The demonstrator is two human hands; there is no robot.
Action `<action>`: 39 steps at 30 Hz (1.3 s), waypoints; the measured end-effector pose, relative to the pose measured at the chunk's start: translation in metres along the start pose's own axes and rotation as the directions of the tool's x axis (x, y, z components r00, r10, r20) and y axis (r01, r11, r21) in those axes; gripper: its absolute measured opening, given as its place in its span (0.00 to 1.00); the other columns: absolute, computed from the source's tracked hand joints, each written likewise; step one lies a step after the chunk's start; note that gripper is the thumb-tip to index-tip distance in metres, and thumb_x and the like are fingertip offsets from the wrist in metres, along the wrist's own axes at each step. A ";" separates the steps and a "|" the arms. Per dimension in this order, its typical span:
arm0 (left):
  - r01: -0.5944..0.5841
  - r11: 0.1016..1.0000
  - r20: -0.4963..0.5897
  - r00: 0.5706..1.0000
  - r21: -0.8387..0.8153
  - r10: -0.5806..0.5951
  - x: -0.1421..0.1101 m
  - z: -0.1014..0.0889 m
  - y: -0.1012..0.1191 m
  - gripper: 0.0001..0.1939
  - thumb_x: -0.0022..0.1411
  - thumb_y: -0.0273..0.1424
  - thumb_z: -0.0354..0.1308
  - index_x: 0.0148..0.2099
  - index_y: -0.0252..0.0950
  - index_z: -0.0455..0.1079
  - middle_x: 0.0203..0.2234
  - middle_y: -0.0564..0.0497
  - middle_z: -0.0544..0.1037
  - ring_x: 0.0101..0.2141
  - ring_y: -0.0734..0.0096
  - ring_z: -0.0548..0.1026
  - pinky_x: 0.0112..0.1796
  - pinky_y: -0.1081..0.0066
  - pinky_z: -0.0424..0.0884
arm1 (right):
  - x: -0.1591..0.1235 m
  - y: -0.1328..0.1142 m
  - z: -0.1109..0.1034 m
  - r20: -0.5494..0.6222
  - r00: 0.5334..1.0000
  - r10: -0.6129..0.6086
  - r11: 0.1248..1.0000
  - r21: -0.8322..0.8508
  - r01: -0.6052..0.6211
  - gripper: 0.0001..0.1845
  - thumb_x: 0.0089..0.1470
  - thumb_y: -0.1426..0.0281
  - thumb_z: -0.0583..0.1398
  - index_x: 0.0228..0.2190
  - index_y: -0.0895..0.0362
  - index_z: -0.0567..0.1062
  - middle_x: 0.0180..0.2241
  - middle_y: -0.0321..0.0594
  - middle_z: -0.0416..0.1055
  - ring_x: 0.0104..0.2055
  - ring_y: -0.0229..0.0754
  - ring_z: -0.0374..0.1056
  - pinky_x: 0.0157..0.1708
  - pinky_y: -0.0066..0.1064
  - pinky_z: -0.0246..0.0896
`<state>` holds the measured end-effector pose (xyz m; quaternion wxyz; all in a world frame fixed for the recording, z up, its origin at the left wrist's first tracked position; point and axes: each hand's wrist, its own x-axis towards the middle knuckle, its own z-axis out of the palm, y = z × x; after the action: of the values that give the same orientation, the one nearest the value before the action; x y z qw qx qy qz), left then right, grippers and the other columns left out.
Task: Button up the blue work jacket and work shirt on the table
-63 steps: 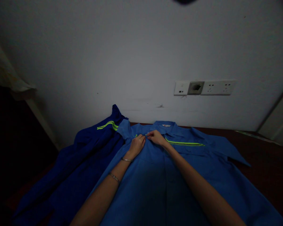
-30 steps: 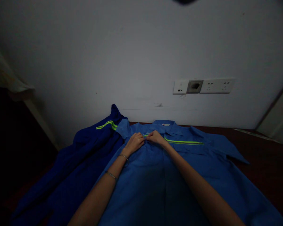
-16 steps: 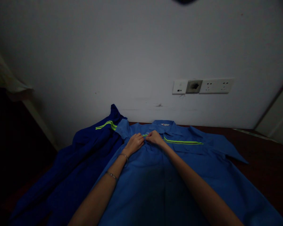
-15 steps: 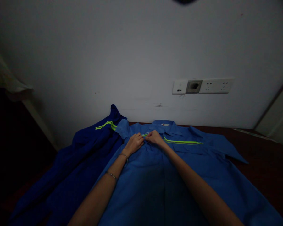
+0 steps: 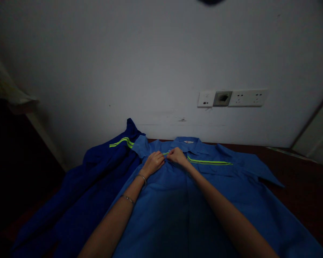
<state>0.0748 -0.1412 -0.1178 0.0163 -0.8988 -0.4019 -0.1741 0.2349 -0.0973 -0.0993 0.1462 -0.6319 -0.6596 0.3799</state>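
A light blue work shirt (image 5: pixel 215 190) lies spread out with its collar toward the wall and a yellow-green stripe across the chest. My left hand (image 5: pixel 154 162) rests on the chest near the stripe, its fingers bent against the cloth; two bracelets circle that forearm. Close beside it, my right hand (image 5: pixel 177 156) has its fingers pinched together at the shirt's chest. Whatever lies between those fingertips is too small and dark to make out. A darker blue garment (image 5: pixel 97 179) with a similar stripe lies to the left, partly under the shirt's sleeve.
Both garments lie on a dark reddish surface (image 5: pixel 290 168) that meets a pale wall (image 5: pixel 150 64). Wall sockets (image 5: pixel 247 98) sit above the collar to the right. Pale cloth (image 5: pixel 8 89) hangs at the far left. The light is dim.
My right hand has shifted very slightly at the shirt's chest. My left hand and both garments look much the same, and the view has moved a little.
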 end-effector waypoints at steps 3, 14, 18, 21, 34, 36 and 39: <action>-0.007 1.000 -0.001 1.000 0.007 0.007 0.000 0.000 0.000 0.11 0.63 0.29 0.45 0.36 0.33 0.67 0.32 0.46 0.71 0.37 0.66 0.66 0.37 0.66 0.63 | -0.001 -0.003 0.003 -0.051 0.997 -0.062 0.995 -0.087 0.058 0.06 0.37 0.73 0.60 0.20 0.63 0.76 0.21 0.41 0.72 0.23 0.36 0.64 0.22 0.24 0.51; 0.204 0.949 0.032 0.979 -0.239 -0.203 0.011 -0.007 -0.009 0.08 0.58 0.27 0.52 0.37 0.35 0.72 0.31 0.49 0.74 0.38 0.67 0.66 0.41 0.67 0.63 | 0.000 0.004 -0.009 0.203 0.964 -0.172 0.969 0.212 0.128 0.14 0.41 0.67 0.61 0.28 0.65 0.78 0.21 0.36 0.71 0.22 0.33 0.62 0.21 0.22 0.52; 0.232 0.939 0.063 0.973 -0.253 -0.223 0.015 -0.012 -0.011 0.11 0.59 0.25 0.49 0.39 0.37 0.72 0.33 0.50 0.75 0.39 0.67 0.65 0.41 0.67 0.63 | -0.002 0.001 -0.008 0.158 0.970 -0.184 0.969 0.196 0.152 0.15 0.37 0.72 0.63 0.32 0.65 0.77 0.25 0.37 0.73 0.25 0.34 0.64 0.24 0.22 0.55; 0.230 0.951 0.080 0.973 -0.208 -0.217 0.017 -0.014 -0.013 0.13 0.59 0.22 0.48 0.39 0.37 0.72 0.32 0.49 0.74 0.39 0.67 0.65 0.40 0.67 0.62 | -0.002 0.001 -0.004 0.102 0.975 -0.199 0.976 0.107 0.188 0.13 0.39 0.77 0.60 0.31 0.64 0.78 0.26 0.38 0.74 0.27 0.36 0.66 0.27 0.22 0.57; 0.359 0.933 -0.059 0.931 -0.030 -0.360 0.010 -0.014 -0.009 0.01 0.58 0.27 0.52 0.35 0.35 0.63 0.34 0.48 0.66 0.39 0.65 0.64 0.40 0.65 0.62 | 0.007 0.016 0.000 0.157 0.985 -0.067 0.962 0.273 0.022 0.13 0.40 0.77 0.60 0.32 0.64 0.78 0.28 0.40 0.76 0.28 0.37 0.67 0.33 0.26 0.60; 0.259 0.957 0.009 0.965 -0.127 -0.261 0.010 -0.013 -0.005 0.02 0.58 0.26 0.51 0.34 0.36 0.64 0.32 0.49 0.67 0.37 0.68 0.65 0.39 0.68 0.64 | 0.007 0.017 0.000 0.155 0.986 -0.063 0.950 0.313 0.012 0.13 0.40 0.77 0.59 0.32 0.64 0.78 0.28 0.41 0.75 0.29 0.37 0.67 0.33 0.27 0.61; 0.236 0.939 0.023 0.971 -0.252 -0.238 0.010 -0.010 0.001 0.05 0.60 0.26 0.48 0.34 0.36 0.65 0.30 0.51 0.68 0.34 0.71 0.67 0.37 0.72 0.65 | 0.007 0.018 -0.001 0.144 0.988 -0.053 0.931 0.366 -0.003 0.13 0.39 0.76 0.60 0.31 0.64 0.79 0.28 0.42 0.75 0.28 0.37 0.67 0.32 0.27 0.61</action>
<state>0.0782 -0.1363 -0.1053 -0.1177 -0.8378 -0.4818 -0.2283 0.2470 -0.0925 -0.1129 0.2154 -0.5547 -0.5946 0.5407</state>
